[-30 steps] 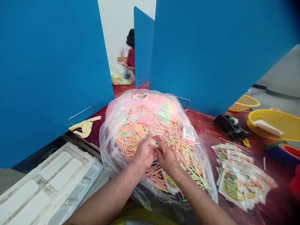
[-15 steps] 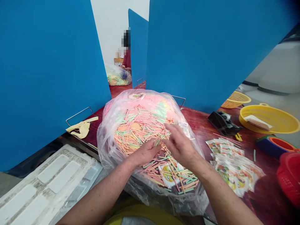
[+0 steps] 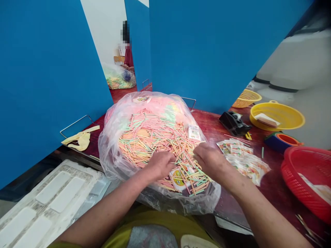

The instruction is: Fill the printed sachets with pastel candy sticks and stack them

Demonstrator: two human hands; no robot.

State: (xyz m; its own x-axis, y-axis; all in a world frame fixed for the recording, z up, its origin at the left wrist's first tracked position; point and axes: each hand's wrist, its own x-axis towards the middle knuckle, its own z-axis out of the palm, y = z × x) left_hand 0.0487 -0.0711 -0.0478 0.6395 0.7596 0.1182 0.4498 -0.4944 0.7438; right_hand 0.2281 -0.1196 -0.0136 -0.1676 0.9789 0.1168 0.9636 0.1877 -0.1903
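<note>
A large clear plastic bag (image 3: 111, 151) lies open on the table, filled with thin pink, orange, yellow and green sticks (image 3: 152, 137). My left hand (image 3: 161, 164) is closed over the front of the heap, and small stick ends show at its fingertips. Just inside the bag's right side, my right hand (image 3: 210, 157) has its fingers curled together; whatever they grip is hidden. Between and below the hands, a printed packet (image 3: 178, 179) lies partly under loose sticks. Another small printed packet (image 3: 193, 132) rests on the heap's right edge.
Printed packets (image 3: 245, 162) are fanned out at right, near a black tape dispenser (image 3: 234, 123). Yellow (image 3: 281, 117) and red (image 3: 292, 172) baskets stand farther right. A white foam lid (image 3: 51, 196) is at left. Blue partitions (image 3: 201, 51) enclose the table; another person (image 3: 128, 58) sits beyond.
My hands have moved apart: the right one has gone right, to the bag's edge, and its fingers have closed. The view has shifted, showing more of the red basket.
</note>
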